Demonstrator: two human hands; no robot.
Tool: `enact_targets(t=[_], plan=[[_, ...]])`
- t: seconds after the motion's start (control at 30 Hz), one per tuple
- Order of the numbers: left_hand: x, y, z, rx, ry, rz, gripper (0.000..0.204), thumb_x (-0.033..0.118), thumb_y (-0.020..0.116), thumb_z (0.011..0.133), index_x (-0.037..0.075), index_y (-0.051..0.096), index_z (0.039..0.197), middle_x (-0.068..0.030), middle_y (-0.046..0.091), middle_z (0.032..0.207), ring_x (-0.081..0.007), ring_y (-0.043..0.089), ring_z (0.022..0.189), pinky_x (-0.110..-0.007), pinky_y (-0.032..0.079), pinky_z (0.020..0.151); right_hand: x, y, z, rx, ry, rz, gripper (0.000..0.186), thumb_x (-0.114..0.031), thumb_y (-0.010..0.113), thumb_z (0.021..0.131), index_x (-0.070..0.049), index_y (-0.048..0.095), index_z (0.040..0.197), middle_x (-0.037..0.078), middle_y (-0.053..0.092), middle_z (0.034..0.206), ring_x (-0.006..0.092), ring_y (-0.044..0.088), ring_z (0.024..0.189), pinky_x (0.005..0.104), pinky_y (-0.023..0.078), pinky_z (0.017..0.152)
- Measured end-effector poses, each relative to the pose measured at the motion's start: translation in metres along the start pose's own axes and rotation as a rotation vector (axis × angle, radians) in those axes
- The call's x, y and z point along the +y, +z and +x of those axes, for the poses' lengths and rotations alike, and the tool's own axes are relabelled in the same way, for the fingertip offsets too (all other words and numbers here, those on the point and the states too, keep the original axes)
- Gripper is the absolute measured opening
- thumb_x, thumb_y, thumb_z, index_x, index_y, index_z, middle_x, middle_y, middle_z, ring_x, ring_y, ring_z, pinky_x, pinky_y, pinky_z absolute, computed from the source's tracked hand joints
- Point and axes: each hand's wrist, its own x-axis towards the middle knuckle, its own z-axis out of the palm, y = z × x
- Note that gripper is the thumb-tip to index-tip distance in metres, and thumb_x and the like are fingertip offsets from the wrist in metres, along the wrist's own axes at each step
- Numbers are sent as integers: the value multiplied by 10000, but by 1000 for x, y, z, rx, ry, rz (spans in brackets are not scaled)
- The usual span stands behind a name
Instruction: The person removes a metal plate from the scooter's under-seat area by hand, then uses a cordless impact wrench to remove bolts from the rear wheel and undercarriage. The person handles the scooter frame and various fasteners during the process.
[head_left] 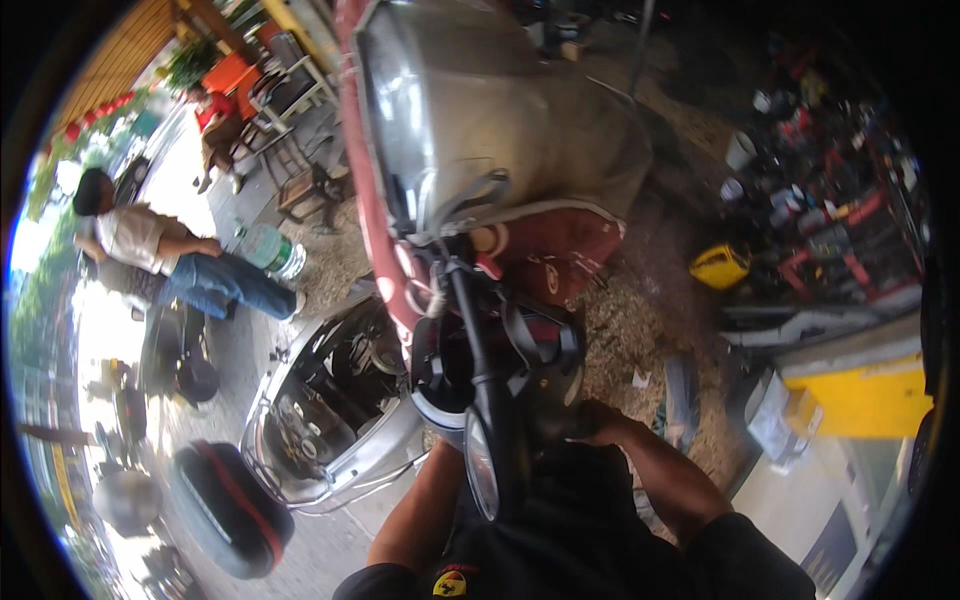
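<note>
My left forearm rises to my left hand, mostly hidden behind a dark scooter front panel with a pale rim. My right hand is at the right side of that dark bodywork, fingers curled on something I cannot make out. A mirror on a black stem hangs just in front of me. A red fabric cover with a grey-brown upper part and a clear windshield rises above. A silver scooter body with open inner compartment and cables lies to the left.
A person stands left by parked scooters, another sits beside chairs. A water jug and black-red case are on the ground. Right are cluttered tools, a yellow container and a yellow panel.
</note>
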Motion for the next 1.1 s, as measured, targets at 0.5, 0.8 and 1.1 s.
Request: enact_targets(t=[0.5,0.8,1.1], plan=[[47,-43,104,-165,-165,461,265,257,538,916,19,650,947,-147,691,931,-295,675,856,-418,557,737,39,161,-3,687,445,566,257,-131,708,695,-48,671,936,199,690,927,361,662,923,406,520,788],[-87,9,141,-146,-13,709,174,192,538,950,28,574,998,-104,625,869,-250,612,848,-369,530,756,129,279,-40,984,563,1208,436,-73,809,684,-28,642,1084,91,705,1006,190,650,931,326,508,853],[-205,1,251,-157,30,856,176,152,497,951,83,509,1112,-104,556,961,-259,531,895,-466,431,850,232,373,-15,1154,574,1789,296,-53,813,688,-32,680,952,42,660,828,164,610,712,316,503,674]])
